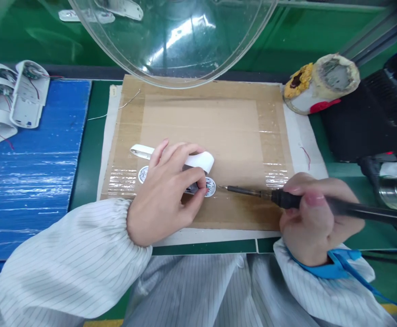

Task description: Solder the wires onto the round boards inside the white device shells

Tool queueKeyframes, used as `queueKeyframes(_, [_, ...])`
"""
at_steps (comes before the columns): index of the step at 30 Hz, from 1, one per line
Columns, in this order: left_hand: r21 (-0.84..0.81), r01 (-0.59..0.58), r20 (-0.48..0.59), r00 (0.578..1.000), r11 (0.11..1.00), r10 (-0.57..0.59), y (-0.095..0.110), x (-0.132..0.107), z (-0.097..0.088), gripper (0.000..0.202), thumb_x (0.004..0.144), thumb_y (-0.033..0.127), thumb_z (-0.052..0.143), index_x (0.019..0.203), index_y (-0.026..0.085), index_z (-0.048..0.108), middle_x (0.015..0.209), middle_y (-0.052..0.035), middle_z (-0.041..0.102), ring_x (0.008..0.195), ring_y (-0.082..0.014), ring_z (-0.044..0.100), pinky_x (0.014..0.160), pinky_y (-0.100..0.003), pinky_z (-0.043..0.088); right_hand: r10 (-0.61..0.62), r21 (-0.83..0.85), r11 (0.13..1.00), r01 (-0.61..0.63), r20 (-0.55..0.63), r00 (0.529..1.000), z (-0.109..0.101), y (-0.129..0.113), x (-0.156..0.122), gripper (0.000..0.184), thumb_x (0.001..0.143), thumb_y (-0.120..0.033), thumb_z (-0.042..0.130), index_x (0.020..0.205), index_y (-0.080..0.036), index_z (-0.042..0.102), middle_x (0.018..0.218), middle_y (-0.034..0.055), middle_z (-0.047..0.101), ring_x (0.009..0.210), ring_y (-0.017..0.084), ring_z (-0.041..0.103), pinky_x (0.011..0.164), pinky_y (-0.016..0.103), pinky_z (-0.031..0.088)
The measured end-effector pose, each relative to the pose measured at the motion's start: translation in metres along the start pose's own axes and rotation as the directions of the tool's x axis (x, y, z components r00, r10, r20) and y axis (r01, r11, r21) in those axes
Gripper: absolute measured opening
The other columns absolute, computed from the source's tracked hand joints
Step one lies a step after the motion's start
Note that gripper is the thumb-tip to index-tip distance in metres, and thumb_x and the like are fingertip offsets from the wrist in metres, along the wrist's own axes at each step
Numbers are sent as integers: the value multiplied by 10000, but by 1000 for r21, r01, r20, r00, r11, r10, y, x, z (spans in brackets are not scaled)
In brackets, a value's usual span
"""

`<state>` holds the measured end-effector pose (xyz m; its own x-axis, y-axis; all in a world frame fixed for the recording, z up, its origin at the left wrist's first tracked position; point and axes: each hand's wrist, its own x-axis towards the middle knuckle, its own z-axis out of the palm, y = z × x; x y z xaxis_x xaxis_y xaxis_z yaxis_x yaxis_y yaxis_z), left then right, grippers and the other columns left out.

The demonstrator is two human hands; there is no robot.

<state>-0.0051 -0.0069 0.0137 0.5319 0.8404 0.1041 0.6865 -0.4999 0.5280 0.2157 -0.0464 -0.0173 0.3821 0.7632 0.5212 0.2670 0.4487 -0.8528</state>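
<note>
My right hand [321, 215] is wrapped round the black handle of a soldering iron [249, 190]. The iron's thin tip points left, just short of a small round circuit board [210, 186]. My left hand [171, 190] lies over a white plastic housing [200, 161] on the cardboard, its fingers closed round the part. Thumb and forefinger pinch together at the board's left edge; what is between them is too small to make out. Another round white end [143, 174] and a looped white end [141, 151] show left of this hand. The hand hides the middle of the part.
A taped cardboard sheet [201, 118] covers the work spot. Several white housings with wires [30, 97] lie on a blue board [58, 150] at left. A clear round lens [178, 45] overhangs the back. At right stand a crusted tip-cleaning can [334, 77] and a black box [355, 113].
</note>
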Motion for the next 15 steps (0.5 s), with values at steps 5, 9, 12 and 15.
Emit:
queueKeyframes(5, [-11,-1,-5,1000,1000,1,0,0,0,130,880,184,547,782,217,626,1332,-26,539,1283,-176,484,1206,-444,120,243,29,970,-241,-66,968,-5,-4,1,194,838,-327,684,715,-182,643,652,-14,562,477,99,441,449,259,291])
queueKeyframes(9, [-25,-8,-10,1000,1000,8,1,-1,2,131,900,190,523,799,218,603,1349,-34,537,1316,-193,461,1195,-490,148,441,153,892,-424,-101,892,-5,-8,11,221,866,-380,647,738,-200,633,582,-37,468,521,113,407,491,243,329])
queueKeyframes(12, [-37,-40,-11,999,999,40,-4,-3,3,117,928,192,492,851,226,573,1353,-52,551,1324,-218,460,1181,-565,160,603,304,768,-564,-42,797,-5,-15,22,250,849,-416,685,742,-202,612,456,-96,254,463,92,218,484,219,330])
queueKeyframes(15, [-66,-73,-39,997,995,71,-20,-6,-2,28,944,264,527,950,238,517,1341,-84,579,1305,-239,493,1174,-601,199,741,509,562,-652,40,670,-5,-25,31,292,734,-402,814,776,-207,601,473,-125,168,484,77,91,474,184,337])
